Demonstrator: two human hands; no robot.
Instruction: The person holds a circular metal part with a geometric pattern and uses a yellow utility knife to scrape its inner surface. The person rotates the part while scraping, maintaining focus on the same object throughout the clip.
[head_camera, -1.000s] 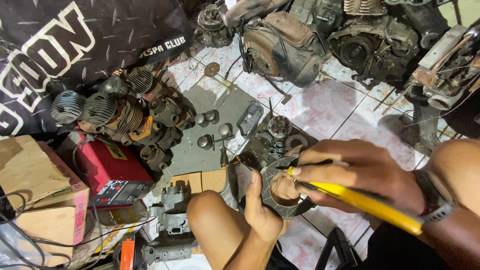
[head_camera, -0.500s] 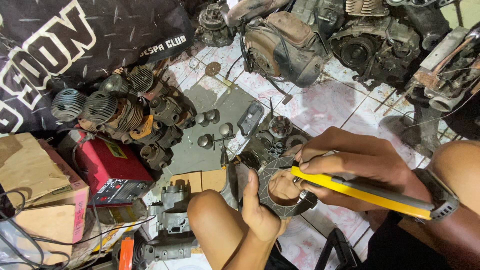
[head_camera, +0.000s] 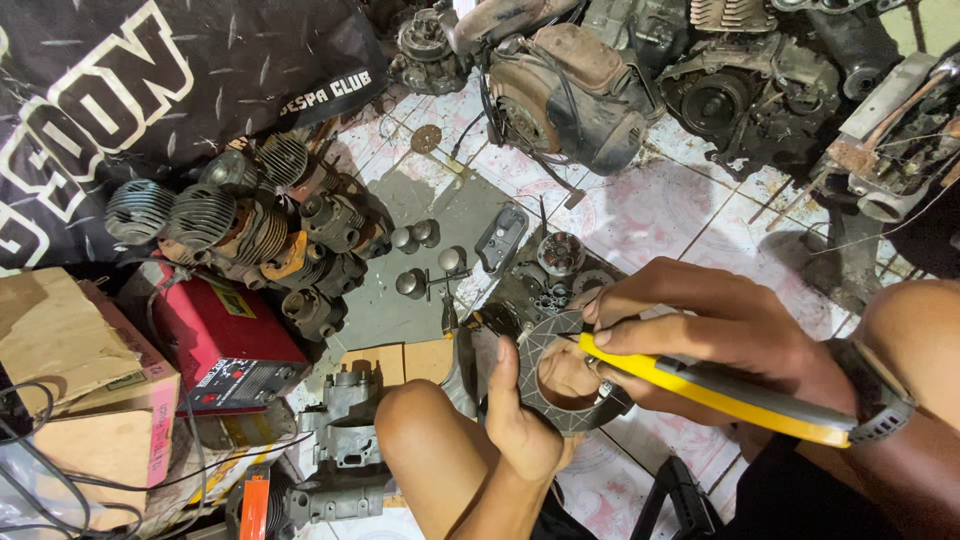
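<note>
My left hand (head_camera: 525, 420) holds a grey ring-shaped metal disc (head_camera: 548, 345) from below, thumb up against its left edge. My right hand (head_camera: 720, 335) grips a yellow-handled tool (head_camera: 720, 395) and presses its tip onto the disc's right side, where a small metal piece (head_camera: 603, 390) sits. Both hands meet over the disc, just above my bent knee (head_camera: 415, 420). A dark watch (head_camera: 880, 400) is on my right wrist.
Finned engine cylinders (head_camera: 215, 215) and pistons (head_camera: 425, 260) lie on the tiled floor at left. A red metal box (head_camera: 225, 345) and cardboard boxes (head_camera: 70, 380) sit at lower left. Large engine blocks (head_camera: 580, 85) line the top. A black banner (head_camera: 150, 80) covers the upper left.
My right hand has shifted slightly left and down with the yellow tool, its tip moving along the disc. The left hand keeps the disc steady.
</note>
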